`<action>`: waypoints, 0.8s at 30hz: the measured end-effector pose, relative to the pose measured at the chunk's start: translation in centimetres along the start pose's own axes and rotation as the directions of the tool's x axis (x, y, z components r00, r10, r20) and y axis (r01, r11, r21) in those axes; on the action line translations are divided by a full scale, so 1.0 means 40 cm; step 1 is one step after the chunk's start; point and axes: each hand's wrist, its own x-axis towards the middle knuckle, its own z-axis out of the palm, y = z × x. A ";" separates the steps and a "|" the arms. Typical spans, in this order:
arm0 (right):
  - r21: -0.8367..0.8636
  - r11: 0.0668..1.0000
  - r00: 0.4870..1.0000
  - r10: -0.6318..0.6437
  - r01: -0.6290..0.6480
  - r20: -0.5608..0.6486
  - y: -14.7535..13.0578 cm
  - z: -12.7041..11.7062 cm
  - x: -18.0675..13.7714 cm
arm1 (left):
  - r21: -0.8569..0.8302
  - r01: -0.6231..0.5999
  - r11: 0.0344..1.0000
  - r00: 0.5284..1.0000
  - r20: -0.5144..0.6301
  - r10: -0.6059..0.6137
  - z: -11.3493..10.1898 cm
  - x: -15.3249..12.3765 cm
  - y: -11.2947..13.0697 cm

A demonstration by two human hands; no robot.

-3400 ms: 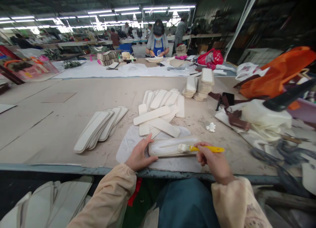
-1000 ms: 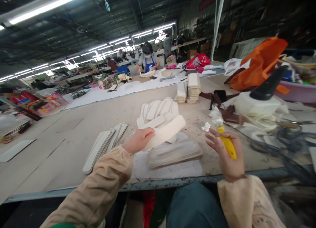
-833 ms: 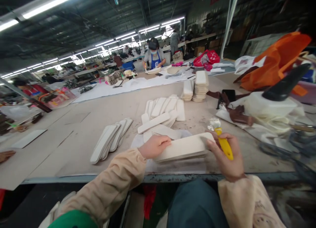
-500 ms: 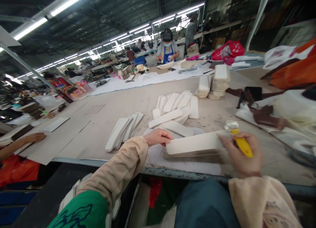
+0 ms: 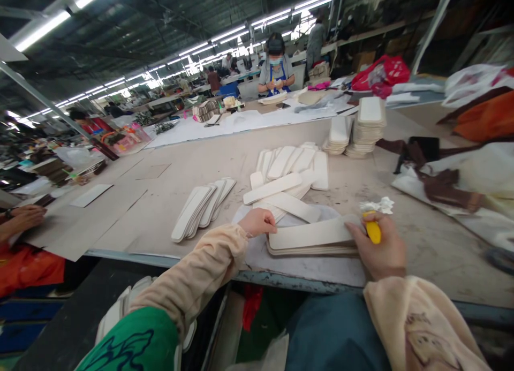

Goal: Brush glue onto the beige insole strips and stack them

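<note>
Left hand (image 5: 263,221) curls its fingers onto one end of the cream strip (image 5: 311,233), lying atop a small stack (image 5: 313,250) on a white sheet (image 5: 305,267) at the surface's (image 5: 160,216) near edge; right hand (image 5: 379,249) clenches a yellow brush (image 5: 373,232), fingertips touching the other end; uneven pressure could skew the strip, or bristles smear it.

One cam, head-worn, facing fwd & down over the counter (image 5: 132,216). Closest in: the pale strip (image 5: 311,233), low centre of frame, right by the counter's front edge. Below the strip come the wearer's sleeves (image 5: 201,274) & lap (image 5: 329,333), so the cam sits just above & behind it. Beyond the strip the view runs far down the counter to a person in a blue apron (image 5: 276,71), w/ roof lights (image 5: 236,31) over that. Wide lens; front edge slants, lower at frame right.
</note>
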 end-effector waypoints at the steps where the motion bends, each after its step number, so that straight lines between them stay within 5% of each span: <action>1: -0.020 1.000 1.000 0.000 0.000 0.004 0.002 0.001 0.001 | 0.027 -0.007 1.000 1.000 -0.007 0.007 0.001 -0.002 0.001; 16: -0.205 0.976 0.991 -0.049 0.074 0.123 0.015 0.011 0.000 | 0.285 -0.055 0.957 0.996 -0.047 0.072 0.010 -0.019 0.018; 24: -0.347 0.891 0.956 -0.265 0.292 0.125 0.007 -0.010 -0.010 | 0.346 -0.056 0.937 0.997 -0.029 0.070 0.013 -0.022 0.025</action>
